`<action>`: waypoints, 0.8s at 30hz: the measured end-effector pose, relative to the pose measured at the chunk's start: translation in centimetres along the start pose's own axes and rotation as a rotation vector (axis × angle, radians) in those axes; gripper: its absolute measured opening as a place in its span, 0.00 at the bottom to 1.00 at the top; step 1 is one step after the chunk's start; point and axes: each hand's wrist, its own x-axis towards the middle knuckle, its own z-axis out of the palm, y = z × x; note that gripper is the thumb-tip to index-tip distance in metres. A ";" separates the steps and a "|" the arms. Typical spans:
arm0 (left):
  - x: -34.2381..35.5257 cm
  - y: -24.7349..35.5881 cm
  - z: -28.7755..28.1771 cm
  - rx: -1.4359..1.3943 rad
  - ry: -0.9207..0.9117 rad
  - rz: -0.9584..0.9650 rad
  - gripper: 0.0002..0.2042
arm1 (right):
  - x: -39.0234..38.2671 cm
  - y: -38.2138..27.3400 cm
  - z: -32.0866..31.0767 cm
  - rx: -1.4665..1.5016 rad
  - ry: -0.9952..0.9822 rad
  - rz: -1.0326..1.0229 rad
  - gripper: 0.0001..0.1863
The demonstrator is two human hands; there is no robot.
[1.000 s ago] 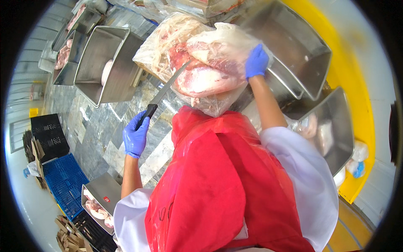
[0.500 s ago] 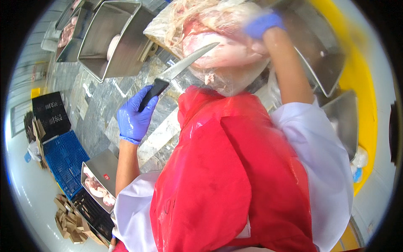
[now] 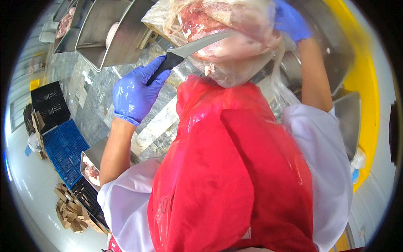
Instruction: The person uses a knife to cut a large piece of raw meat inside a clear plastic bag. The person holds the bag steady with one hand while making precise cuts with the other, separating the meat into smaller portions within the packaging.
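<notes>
My left hand (image 3: pixel 136 92), in a blue glove, is closed around the black handle of a knife (image 3: pixel 205 44). Its blade points up and right, over the near side of a large piece of raw meat (image 3: pixel 228 44). That meat is pink and pale, lying in clear plastic wrapping (image 3: pixel 243 75) that hangs toward my red apron. Beside the meat's right end is my gloved right hand (image 3: pixel 291 21). Its fingers are partly cut off by the top edge and blurred, so whether they grip the plastic does not show.
Deep metal bins (image 3: pixel 126 42) stand at the upper left, one with a pale piece inside. Another metal bin (image 3: pixel 350 122) sits by a yellow edge (image 3: pixel 371 126) on the right. Black crates (image 3: pixel 50 105), a blue crate (image 3: pixel 65 147) and flattened cardboard (image 3: pixel 71 212) lie to the left.
My right hand has moved right, off the top of the meat to its right end. My left hand has risen slightly, with the knife further over the meat.
</notes>
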 end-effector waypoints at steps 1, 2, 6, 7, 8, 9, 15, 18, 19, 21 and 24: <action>0.1 0.2 0.0 0.018 0.014 0.013 0.18 | -1.0 -1.2 0.6 -0.498 0.156 -0.071 0.25; 0.0 0.6 -0.4 0.052 0.004 0.000 0.18 | -2.1 -3.4 1.6 -0.993 0.305 -0.146 0.26; 2.4 2.8 -1.8 0.096 -0.069 -0.008 0.18 | 0.1 -6.3 0.6 -1.362 0.511 -0.287 0.34; 3.0 3.3 -2.5 0.082 -0.081 -0.006 0.19 | 1.3 -6.4 0.8 -1.310 0.494 -0.450 0.35; 3.1 4.0 -3.0 0.109 -0.090 0.002 0.19 | 4.8 -4.7 0.2 -1.224 0.301 -0.514 0.34; 3.7 4.5 -3.3 0.118 -0.098 0.035 0.19 | 8.6 -3.1 -1.1 -1.149 0.135 -0.563 0.33; 7.3 8.4 -5.4 0.247 -0.217 0.193 0.19 | 21.0 3.7 -2.3 -0.820 -0.550 -0.467 0.25; 7.1 11.2 -6.0 0.356 -0.268 0.189 0.20 | 21.3 5.4 0.2 -0.780 -0.572 -0.670 0.23; 7.1 11.8 -5.8 0.389 -0.295 0.187 0.20 | 22.1 6.1 -0.1 -0.764 -0.592 -0.713 0.23; 6.6 11.7 -4.3 0.424 -0.256 0.209 0.21 | 23.8 7.5 -1.9 -0.793 -0.518 -0.715 0.22; 6.4 10.2 -1.7 0.415 -0.210 0.203 0.23 | 24.5 10.3 -4.3 -0.893 -0.331 -0.601 0.23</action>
